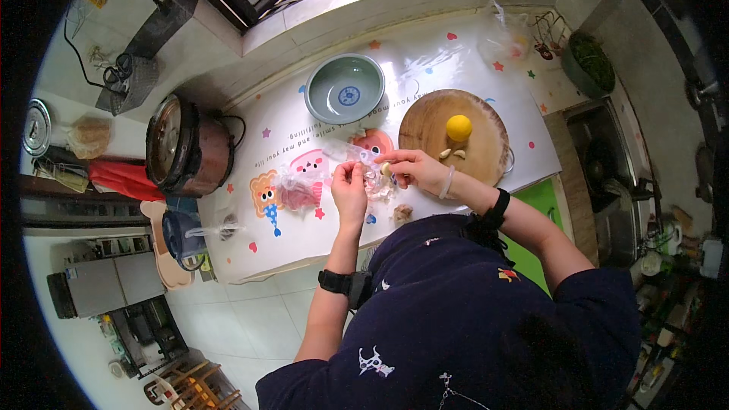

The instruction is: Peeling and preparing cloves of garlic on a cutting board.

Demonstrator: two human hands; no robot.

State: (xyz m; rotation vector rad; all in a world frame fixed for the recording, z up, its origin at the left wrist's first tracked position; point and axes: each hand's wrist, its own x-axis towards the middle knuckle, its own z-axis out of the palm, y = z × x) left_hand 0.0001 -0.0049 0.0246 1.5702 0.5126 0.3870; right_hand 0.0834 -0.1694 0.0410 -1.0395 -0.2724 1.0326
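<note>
My right hand (413,168) holds a pale garlic clove (386,169) between its fingers. Close beside it, my left hand (349,183) has its thumb and fingertips pinched together; whether a bit of skin is between them is too small to tell. Beneath both hands lie garlic skins (383,191) on the patterned counter mat. A garlic bulb (402,214) rests near my body. On the round wooden cutting board (424,119) are a yellow lemon (459,128) and two peeled cloves (445,154). A green-grey bowl (345,91) stands beyond my hands.
A knotted plastic bag with pinkish contents (300,191) lies left of my hands. Farther left stand an electric cooker (188,148) and a blue jug (182,233). To the right are a sink (603,182) and a bowl of greens (589,65). A window ledge runs behind.
</note>
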